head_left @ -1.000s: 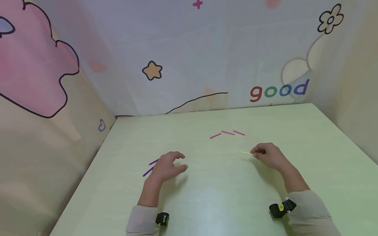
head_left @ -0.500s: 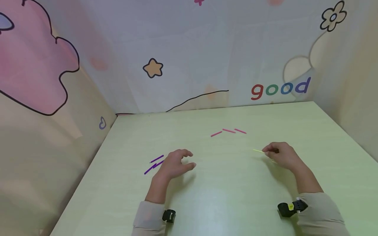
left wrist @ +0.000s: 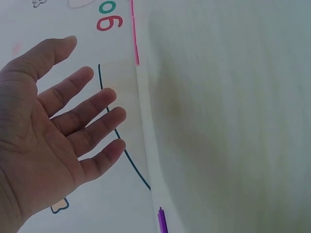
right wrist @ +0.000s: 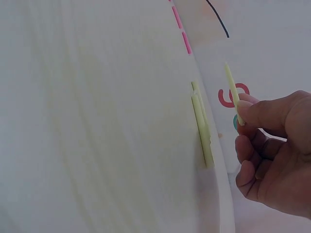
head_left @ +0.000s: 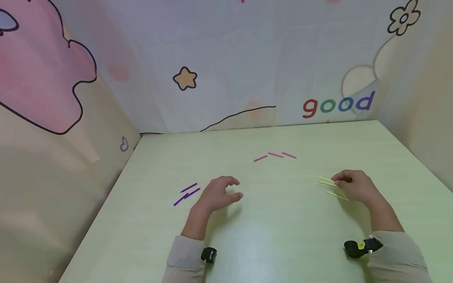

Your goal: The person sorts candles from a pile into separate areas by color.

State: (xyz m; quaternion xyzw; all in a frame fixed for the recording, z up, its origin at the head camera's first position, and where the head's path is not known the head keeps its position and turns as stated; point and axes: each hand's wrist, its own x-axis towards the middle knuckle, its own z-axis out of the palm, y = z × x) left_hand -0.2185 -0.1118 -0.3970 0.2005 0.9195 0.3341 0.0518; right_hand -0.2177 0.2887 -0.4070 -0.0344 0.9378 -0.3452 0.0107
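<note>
My right hand point(head_left: 355, 188) pinches a thin pale yellow stick point(right wrist: 230, 80) between thumb and fingertips; its free end points away from the hand. Two more yellow sticks lie close by on the table, one nearer point(head_left: 337, 195) and the other point(head_left: 328, 183) just under the pinched one. The left hand point(head_left: 217, 192) hovers over the table with fingers spread and loosely bent, palm bare in the left wrist view. To its left lie three purple sticks point(head_left: 192, 193), two of them touching or overlapping.
Three pink sticks point(head_left: 275, 155) lie in a loose row farther back on the pale green table point(head_left: 269, 243). A printed cloth wall point(head_left: 233, 78) stands along the table's back edge, with side walls left and right. Each wrist wears a black camera point(head_left: 209, 254).
The right hand has moved right with the yellow stick, over the two other yellow sticks. My left hand has shifted right, away from the purple sticks, uncovering them.
</note>
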